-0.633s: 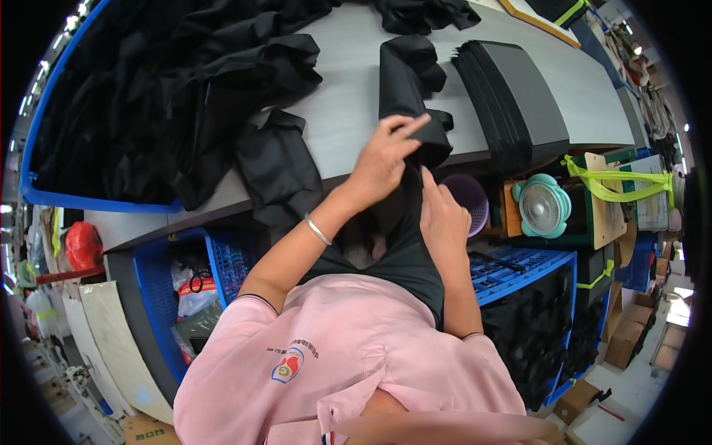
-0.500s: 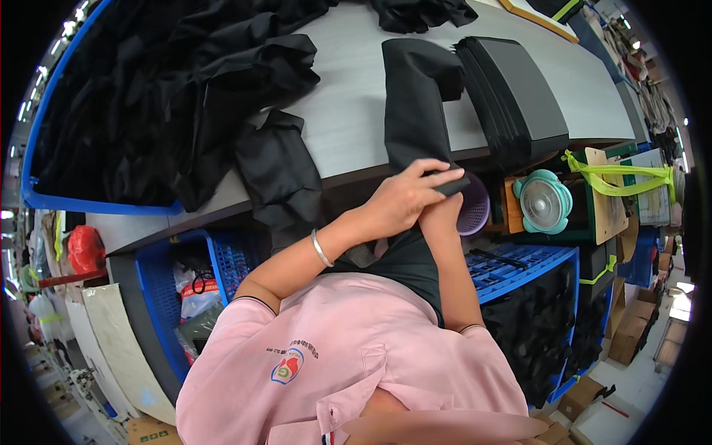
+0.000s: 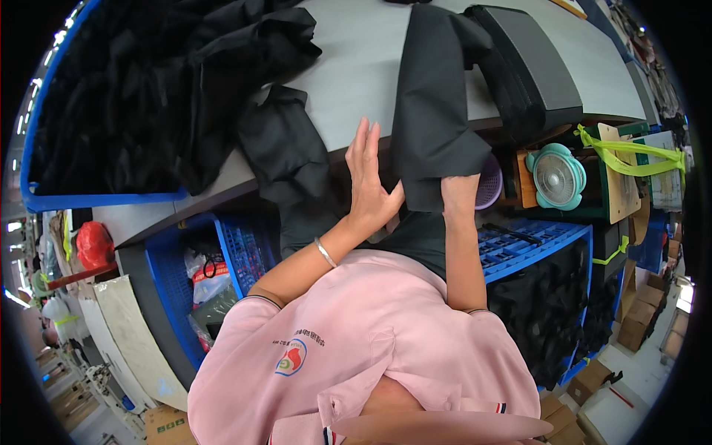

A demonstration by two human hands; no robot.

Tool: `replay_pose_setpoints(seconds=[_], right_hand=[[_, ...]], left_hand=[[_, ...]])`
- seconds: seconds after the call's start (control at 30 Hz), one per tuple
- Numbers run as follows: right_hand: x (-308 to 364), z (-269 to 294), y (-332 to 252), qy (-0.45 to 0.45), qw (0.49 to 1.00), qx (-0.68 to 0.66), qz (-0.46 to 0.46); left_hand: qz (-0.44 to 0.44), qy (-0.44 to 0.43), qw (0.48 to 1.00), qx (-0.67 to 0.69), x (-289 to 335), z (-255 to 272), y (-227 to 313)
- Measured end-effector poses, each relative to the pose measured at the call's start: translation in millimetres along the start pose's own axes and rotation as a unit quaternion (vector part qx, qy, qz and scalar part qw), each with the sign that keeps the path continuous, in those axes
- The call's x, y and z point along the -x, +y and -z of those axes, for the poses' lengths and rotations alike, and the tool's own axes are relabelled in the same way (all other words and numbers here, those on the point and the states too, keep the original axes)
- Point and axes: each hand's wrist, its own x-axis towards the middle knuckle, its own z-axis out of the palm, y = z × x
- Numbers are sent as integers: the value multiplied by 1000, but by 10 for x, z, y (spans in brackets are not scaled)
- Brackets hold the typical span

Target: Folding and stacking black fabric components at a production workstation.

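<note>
A long black fabric piece (image 3: 432,107) runs from the grey table over its near edge, and its near end hangs in front of my lap. My right hand (image 3: 461,191) holds that near end; the cloth hides its fingers. To the left of the cloth, my left hand (image 3: 368,182) is open, fingers stretched toward the table and thumb apart, close to the cloth's left edge. A stack of folded black pieces (image 3: 530,67) lies right of the cloth. Another black fabric piece (image 3: 285,141) drapes over the table edge, left of my left hand.
A blue-rimmed bin (image 3: 111,200) heaped with black cloth (image 3: 148,111) fills the far left. Blue crates (image 3: 241,248) (image 3: 538,241) stand below on both sides. Right of my right hand are a purple basket (image 3: 489,185) and a teal fan (image 3: 558,176).
My left hand has let go of the cloth end, moved left and opened. The cloth's near end now hangs loosely over my right hand. The view has shifted slightly.
</note>
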Motion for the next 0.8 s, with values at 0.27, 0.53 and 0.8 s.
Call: replay_pose_setpoints(seconds=[0.27, 0.53, 0.8], right_hand=[[16, -16, -129, -5, 961, -239, -139], [45, -49, -31, -44, 890, -412, -190], [129, -118, 38, -65, 858, -466, -208]], left_hand=[[48, 74, 990, 113, -271, -71, 223], [7, 42, 992, 115, -270, -40, 412], [37, 39, 990, 127, -155, -76, 456]])
